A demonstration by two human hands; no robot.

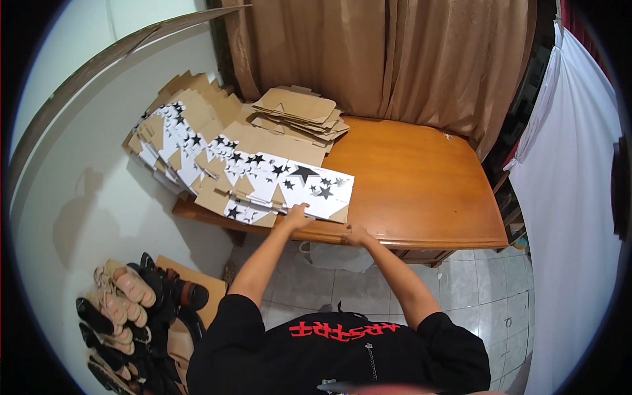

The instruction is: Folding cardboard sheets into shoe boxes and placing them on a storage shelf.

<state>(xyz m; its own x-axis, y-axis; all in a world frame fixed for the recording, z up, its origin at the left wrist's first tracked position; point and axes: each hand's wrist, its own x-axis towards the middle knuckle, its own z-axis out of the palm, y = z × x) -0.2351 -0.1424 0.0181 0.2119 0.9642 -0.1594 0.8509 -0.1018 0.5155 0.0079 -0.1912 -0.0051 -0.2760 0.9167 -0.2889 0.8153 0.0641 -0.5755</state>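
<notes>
The left hand (299, 216) presses flat on the star-printed carton blank (309, 184) at the bench (421, 191) front edge; the right hand (355, 234), fingers apart, grips that blank's near corner. Lifting only the top sheet looks wise, steadying the stack beneath.

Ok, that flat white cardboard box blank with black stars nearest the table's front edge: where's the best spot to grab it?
Probably its near right corner. The flat white star-printed cardboard blank lies on top of the fanned row, its right end reaching onto the bare wooden table with nothing over it. Come from the table's front edge, where the left hand already touches it and the right hand rests close by, and pinch the thin edge.
</notes>
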